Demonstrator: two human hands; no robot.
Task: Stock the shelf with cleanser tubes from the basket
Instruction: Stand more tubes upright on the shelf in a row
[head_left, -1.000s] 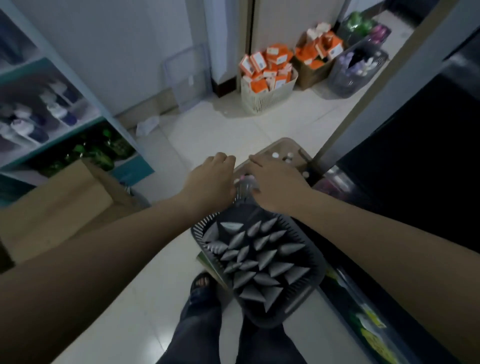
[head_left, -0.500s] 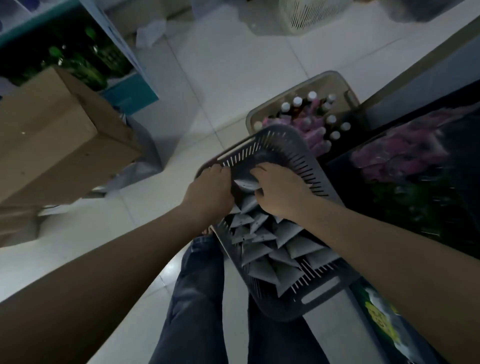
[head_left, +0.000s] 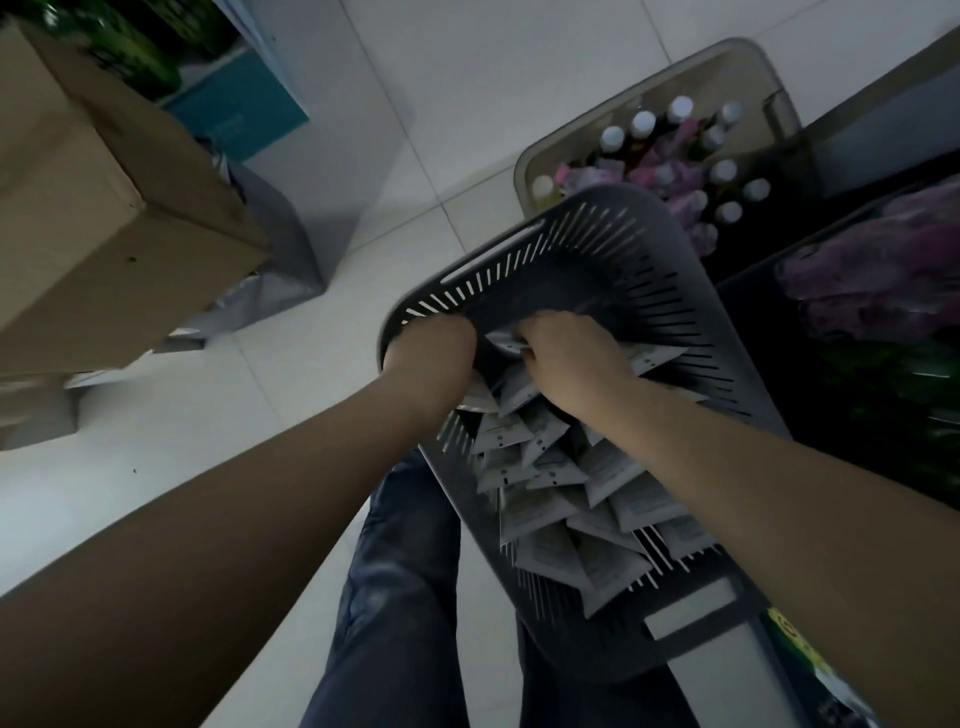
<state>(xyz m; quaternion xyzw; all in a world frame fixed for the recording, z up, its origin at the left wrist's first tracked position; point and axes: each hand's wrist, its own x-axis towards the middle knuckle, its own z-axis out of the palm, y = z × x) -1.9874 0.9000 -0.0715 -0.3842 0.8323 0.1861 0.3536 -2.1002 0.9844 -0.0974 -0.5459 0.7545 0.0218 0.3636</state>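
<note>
A dark slotted basket (head_left: 587, 244) rests on my lap, holding several grey-white cleanser tubes (head_left: 550, 499) packed with their flat crimped ends up. Both hands reach into its far half. My left hand (head_left: 434, 358) is curled down among the tubes at the basket's left wall; what its fingers hold is hidden. My right hand (head_left: 566, 353) is closed on the crimped end of one tube (head_left: 501, 340) near the middle. A dark shelf (head_left: 857, 374) with purple and green packages stands to the right.
A beige basket (head_left: 737, 57) of white-capped bottles and pink tubes sits on the floor beyond. A cardboard box (head_left: 104, 218) and grey bags lie at left, below a blue-edged shelf with green bottles (head_left: 130, 47). White tiled floor lies between.
The view has tilted down onto the basket. Both hands have dropped from the basket's far rim into the tubes, and the right hand has closed on one.
</note>
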